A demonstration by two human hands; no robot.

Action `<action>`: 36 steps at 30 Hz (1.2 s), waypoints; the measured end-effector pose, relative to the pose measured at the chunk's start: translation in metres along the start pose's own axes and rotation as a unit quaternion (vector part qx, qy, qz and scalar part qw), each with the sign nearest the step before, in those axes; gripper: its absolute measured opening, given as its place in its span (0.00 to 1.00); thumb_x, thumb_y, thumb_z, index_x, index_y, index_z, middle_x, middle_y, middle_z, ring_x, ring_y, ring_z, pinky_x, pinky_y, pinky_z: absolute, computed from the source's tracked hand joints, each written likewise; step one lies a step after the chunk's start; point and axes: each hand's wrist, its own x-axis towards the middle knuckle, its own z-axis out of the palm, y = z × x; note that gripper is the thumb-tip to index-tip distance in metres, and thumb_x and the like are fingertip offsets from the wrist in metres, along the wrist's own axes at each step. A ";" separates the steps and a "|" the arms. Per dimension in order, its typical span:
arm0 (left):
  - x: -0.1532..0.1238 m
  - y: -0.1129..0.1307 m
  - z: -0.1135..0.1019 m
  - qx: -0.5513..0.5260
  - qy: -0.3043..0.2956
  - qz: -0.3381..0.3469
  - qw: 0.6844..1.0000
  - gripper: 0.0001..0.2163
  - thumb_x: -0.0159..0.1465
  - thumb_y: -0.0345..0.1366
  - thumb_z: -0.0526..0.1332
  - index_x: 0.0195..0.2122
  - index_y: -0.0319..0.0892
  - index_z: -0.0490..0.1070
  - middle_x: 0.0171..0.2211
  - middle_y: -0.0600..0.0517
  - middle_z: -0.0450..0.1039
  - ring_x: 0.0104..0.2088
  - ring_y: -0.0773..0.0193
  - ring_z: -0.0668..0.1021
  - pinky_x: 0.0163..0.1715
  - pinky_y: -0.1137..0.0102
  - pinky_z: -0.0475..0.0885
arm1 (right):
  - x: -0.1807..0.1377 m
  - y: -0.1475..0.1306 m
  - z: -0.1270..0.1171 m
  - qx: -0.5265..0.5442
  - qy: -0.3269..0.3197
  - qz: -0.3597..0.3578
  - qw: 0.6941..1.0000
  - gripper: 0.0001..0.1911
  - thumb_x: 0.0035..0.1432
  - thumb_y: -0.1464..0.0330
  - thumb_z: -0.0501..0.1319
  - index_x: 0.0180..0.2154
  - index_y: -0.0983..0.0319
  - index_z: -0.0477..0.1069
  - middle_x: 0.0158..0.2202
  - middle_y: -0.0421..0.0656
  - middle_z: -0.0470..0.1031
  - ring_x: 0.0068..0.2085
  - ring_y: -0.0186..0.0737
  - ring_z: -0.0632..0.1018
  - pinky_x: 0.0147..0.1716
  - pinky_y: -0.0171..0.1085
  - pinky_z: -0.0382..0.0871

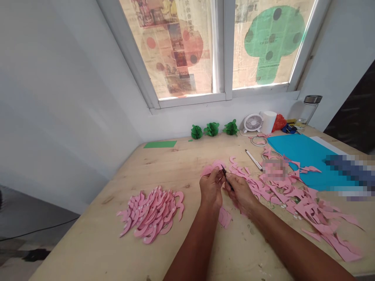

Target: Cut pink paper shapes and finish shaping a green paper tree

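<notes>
Near the middle of the table, my left hand (211, 186) pinches a piece of pink paper (217, 164) with a curved edge. My right hand (240, 192) is closed around a pair of dark scissors (227, 180), whose blades reach up to the paper beside my left fingers. Much of the scissors' handle is hidden by the hand. Below my wrists lies another pink paper piece (225, 217), partly covered by my left arm. A heap of cut, curvy pink paper shapes (156, 212) sits to the left of my hands.
Pink paper scraps (310, 210) spread over the table's right side, beside a white pen (253, 160) and blue sheets (304, 156). At the back stand green paper ornaments (211, 129), a small white fan (253, 123) and a glass bottle (309, 113). A green paper strip (160, 144) lies back left.
</notes>
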 end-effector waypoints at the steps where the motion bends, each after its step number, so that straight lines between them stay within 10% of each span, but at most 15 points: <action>1: 0.000 0.000 0.000 0.001 0.000 -0.001 1.000 0.07 0.43 0.30 0.68 0.21 0.35 0.71 0.22 0.51 0.74 0.24 0.69 0.76 0.28 0.74 0.67 | 0.000 0.000 0.000 0.001 0.001 0.000 1.000 0.24 0.50 0.49 0.60 0.18 0.61 0.58 0.11 0.29 0.51 0.12 0.22 0.48 0.10 0.28 0.37; 36: 0.004 0.010 -0.003 0.085 -0.014 0.030 0.996 0.06 0.45 0.31 0.66 0.21 0.34 0.71 0.20 0.49 0.74 0.21 0.66 0.76 0.29 0.71 0.70 | -0.002 -0.004 0.000 -0.019 -0.020 0.003 1.000 0.20 0.51 0.51 0.59 0.28 0.62 0.65 0.16 0.31 0.59 0.13 0.23 0.50 0.12 0.29 0.37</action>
